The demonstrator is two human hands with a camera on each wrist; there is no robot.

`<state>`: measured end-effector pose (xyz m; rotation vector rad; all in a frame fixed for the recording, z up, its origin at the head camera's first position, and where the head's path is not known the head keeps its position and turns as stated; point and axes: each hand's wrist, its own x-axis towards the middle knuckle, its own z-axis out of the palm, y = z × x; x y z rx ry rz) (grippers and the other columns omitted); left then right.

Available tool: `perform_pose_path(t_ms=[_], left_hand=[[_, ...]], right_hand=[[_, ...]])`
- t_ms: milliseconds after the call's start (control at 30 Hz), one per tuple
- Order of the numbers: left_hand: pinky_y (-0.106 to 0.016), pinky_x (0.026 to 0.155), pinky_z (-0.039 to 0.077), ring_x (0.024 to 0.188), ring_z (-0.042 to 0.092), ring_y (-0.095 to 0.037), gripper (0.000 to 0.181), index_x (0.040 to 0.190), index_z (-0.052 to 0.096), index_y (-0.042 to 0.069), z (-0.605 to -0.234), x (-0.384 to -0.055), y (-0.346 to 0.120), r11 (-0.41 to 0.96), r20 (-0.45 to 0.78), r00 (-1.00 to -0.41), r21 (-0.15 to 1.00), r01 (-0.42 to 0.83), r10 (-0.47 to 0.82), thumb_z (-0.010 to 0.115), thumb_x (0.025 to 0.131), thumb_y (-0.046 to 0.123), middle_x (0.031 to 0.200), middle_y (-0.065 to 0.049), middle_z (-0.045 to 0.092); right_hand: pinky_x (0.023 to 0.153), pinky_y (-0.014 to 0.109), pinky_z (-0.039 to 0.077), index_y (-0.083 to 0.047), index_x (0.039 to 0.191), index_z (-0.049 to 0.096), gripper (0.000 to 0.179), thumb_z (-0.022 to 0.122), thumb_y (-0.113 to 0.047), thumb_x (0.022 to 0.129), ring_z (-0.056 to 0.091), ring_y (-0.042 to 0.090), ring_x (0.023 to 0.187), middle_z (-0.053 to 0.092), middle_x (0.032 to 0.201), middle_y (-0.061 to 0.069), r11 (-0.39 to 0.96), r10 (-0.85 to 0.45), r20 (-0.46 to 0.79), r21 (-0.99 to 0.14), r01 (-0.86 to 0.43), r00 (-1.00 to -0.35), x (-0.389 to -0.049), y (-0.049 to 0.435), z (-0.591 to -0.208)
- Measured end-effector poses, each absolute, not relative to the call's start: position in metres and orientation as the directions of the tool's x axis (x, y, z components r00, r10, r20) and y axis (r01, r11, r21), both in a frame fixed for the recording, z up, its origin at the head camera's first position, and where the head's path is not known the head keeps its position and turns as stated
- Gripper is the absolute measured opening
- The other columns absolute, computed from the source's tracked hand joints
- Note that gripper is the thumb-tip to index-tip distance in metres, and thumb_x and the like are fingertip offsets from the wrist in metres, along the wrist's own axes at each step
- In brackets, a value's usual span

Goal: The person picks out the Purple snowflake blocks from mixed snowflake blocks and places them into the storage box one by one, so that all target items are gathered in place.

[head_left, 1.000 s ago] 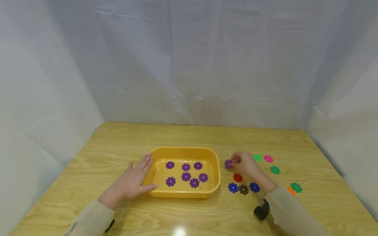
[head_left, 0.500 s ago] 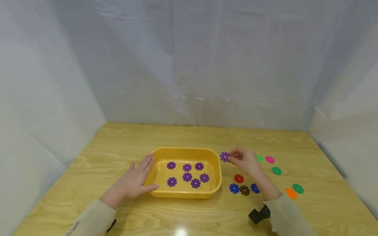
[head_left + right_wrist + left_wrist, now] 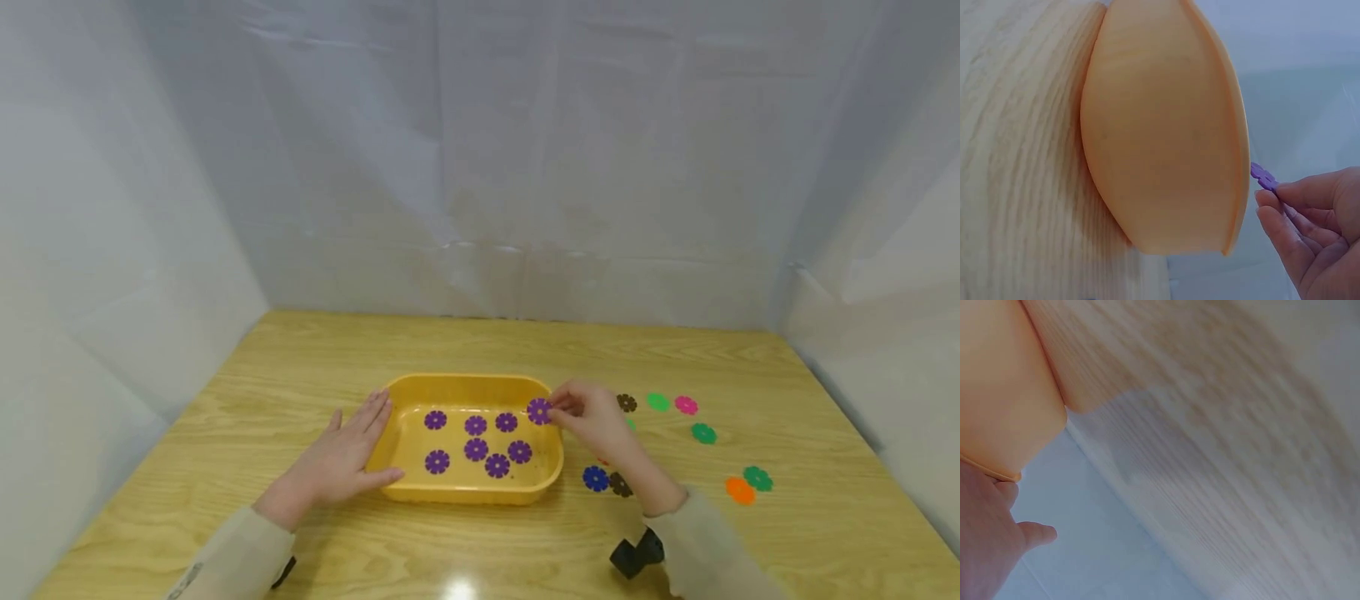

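A yellow plastic bin (image 3: 465, 495) stands on the wooden table, with several purple flower-shaped discs (image 3: 476, 449) lying flat inside. My left hand (image 3: 341, 458) rests against the bin's left end, fingers stretched along the rim and thumb at the front corner. In the left wrist view that hand (image 3: 985, 531) touches the bin's rim. Between thumb and fingertips, my right hand (image 3: 596, 421) pinches another purple flower-shaped disc (image 3: 538, 411) at the bin's right rim. The right wrist view shows this disc (image 3: 1264, 176) close beside the rim, tilted nearly edge-on.
Right of the bin lie loose discs: blue (image 3: 596, 478), brown (image 3: 626, 403), light green (image 3: 657, 402), pink (image 3: 686, 405), green (image 3: 703, 433) and orange (image 3: 740, 491). My right forearm partly hides a red one. White sheeting (image 3: 495, 167) surrounds the table (image 3: 337, 342) at the back and sides.
My right hand has lifted the purple flower-shaped disc off the table and carried it left to the bin's right rim, uncovering a brown disc. The left hand stays in place.
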<state>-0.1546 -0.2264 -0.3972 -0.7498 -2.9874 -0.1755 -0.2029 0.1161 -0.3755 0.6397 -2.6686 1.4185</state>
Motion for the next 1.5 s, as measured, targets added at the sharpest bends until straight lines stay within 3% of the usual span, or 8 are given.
perform_pose_path(t_ms=[467,1033,1167,1300,1400,1500], left_hand=[[-0.06,0.096,0.011,0.131,0.007,-0.032,0.089,0.138,0.016,-0.007,-0.397,-0.154,-0.229,0.875,0.085,-0.88,0.094,0.475,0.468,0.047,0.083,0.055,0.145,-0.019,0.006],[-0.061,0.096,0.011,0.131,0.007,-0.033,0.089,0.138,0.015,-0.007,-0.395,-0.155,-0.231,0.872,0.078,-0.88,0.114,0.476,0.469,0.047,0.083,0.055,0.145,-0.02,0.006],[-0.062,0.095,0.012,0.131,0.007,-0.033,0.086,0.138,0.014,-0.007,-0.396,-0.157,-0.233,0.859,0.07,-0.873,0.16,0.487,0.482,0.048,0.084,0.052,0.145,-0.02,0.005],[-0.063,0.094,0.011,0.13,0.007,-0.036,0.079,0.138,0.014,-0.008,-0.397,-0.157,-0.237,0.818,0.078,-0.865,0.29,0.496,0.496,0.05,0.087,0.041,0.144,-0.021,0.004],[-0.063,0.095,0.009,0.13,0.008,-0.037,0.073,0.138,0.013,-0.008,-0.396,-0.156,-0.241,0.788,0.089,-0.87,0.388,0.478,0.484,0.049,0.089,0.033,0.144,-0.021,0.003],[-0.062,0.095,0.006,0.13,0.007,-0.037,0.072,0.138,0.013,-0.006,-0.392,-0.154,-0.247,0.804,0.08,-0.896,0.411,0.43,0.438,0.046,0.091,0.035,0.145,-0.02,0.003]], right_hand=[[0.061,0.02,0.048,-0.005,0.086,0.064,0.006,0.063,-0.003,0.08,0.057,0.011,0.071,0.062,0.077,0.0,0.517,-0.419,0.205,-0.747,-0.418,-0.885,-0.182,0.111,-0.376],[0.064,0.021,0.048,-0.001,0.091,0.063,0.01,0.059,-0.004,0.083,0.058,0.014,0.075,0.062,0.082,0.002,0.514,-0.438,0.173,-0.757,-0.404,-0.882,-0.175,0.12,-0.374],[0.066,0.023,0.049,-0.001,0.093,0.063,0.011,0.059,-0.006,0.084,0.059,0.016,0.077,0.063,0.084,0.004,0.551,-0.389,0.218,-0.724,-0.416,-0.895,-0.179,0.137,-0.376],[0.069,0.029,0.05,-0.001,0.095,0.062,0.013,0.058,-0.008,0.085,0.06,0.022,0.083,0.063,0.089,0.008,0.618,-0.318,0.257,-0.674,-0.405,-0.913,-0.18,0.159,-0.377],[0.069,0.038,0.05,0.002,0.101,0.061,0.02,0.058,-0.011,0.085,0.059,0.027,0.081,0.062,0.097,0.015,0.702,-0.285,0.284,-0.589,-0.401,-0.915,-0.18,0.178,-0.378],[0.072,0.044,0.047,0.005,0.106,0.058,0.028,0.059,-0.013,0.085,0.058,0.033,0.085,0.059,0.104,0.021,0.783,-0.263,0.316,-0.482,-0.393,-0.911,-0.181,0.199,-0.379]])
